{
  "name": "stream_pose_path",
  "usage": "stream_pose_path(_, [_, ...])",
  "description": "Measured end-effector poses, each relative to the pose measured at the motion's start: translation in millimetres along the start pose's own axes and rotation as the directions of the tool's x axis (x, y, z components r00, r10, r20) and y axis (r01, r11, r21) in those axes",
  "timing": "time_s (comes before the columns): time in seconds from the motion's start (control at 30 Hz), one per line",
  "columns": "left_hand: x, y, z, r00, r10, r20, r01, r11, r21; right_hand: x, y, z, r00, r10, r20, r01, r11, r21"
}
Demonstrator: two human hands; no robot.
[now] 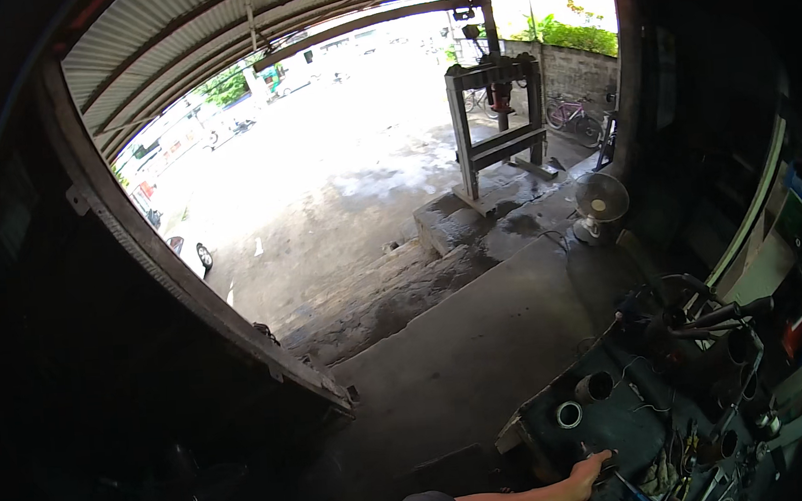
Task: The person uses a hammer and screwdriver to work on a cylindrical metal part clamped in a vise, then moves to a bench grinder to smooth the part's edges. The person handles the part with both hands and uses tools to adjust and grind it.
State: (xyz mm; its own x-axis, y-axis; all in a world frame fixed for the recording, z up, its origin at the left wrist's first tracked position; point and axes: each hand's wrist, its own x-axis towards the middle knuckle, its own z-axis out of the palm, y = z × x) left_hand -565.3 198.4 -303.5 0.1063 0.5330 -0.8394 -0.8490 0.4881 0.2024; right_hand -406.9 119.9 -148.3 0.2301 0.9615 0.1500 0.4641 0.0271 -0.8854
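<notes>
From a dim workshop, looked out past a shop press [510, 148] and a fan [602, 199] toward a sunlit yard [324, 195]. At a cluttered bench [627, 425], had left hand [585, 478] extended, fingers curled; could not tell whether clamped on anything. Saw a blue-handled tool [634, 493] just beside that hand, two hollow cylinders [585, 391] beyond.

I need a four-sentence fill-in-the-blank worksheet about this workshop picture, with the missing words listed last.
1. The bare hand appears near the picture's ______ edge.
2. On the workbench, the pale-rimmed cylinder is to the ______ of the darker cylinder in the picture.
3. The electric fan has a ______ base.
4. The roof sheets are ______ rather than flat.

Missing words: lower; left; white; corrugated.
</notes>
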Motion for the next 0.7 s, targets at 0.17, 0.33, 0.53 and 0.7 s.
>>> stream_pose_path(0.17, [26.3, -14.0, -15.4, 0.998, -0.003, 0.056, 0.004, 1.000, -0.017, 0.5, 4.4, -0.1, 0.991, -0.110, 0.070, 0.100, 0.985, 0.138])
stream_pose_path(0.33, [31.1, -18.0, -18.0, 0.997, 0.043, -0.060, -0.040, 0.998, 0.043, 1.9, 11.4, 1.2, 0.988, -0.151, 0.024, 0.152, 0.988, -0.027])
stream_pose_path(0.53, [-4.8, 0.8, -16.7, 0.999, 0.005, 0.038, -0.005, 1.000, -0.005, 6.0, 16.8, -0.2, 0.950, -0.274, 0.151, 0.247, 0.953, 0.175])
stream_pose_path(0.7, [-15.3, 12.7, -6.9, 0.996, 0.089, 0.006, -0.089, 0.995, -0.049, 22.1, 7.1, 11.6, 0.997, 0.008, 0.073, 0.017, 0.942, -0.335])
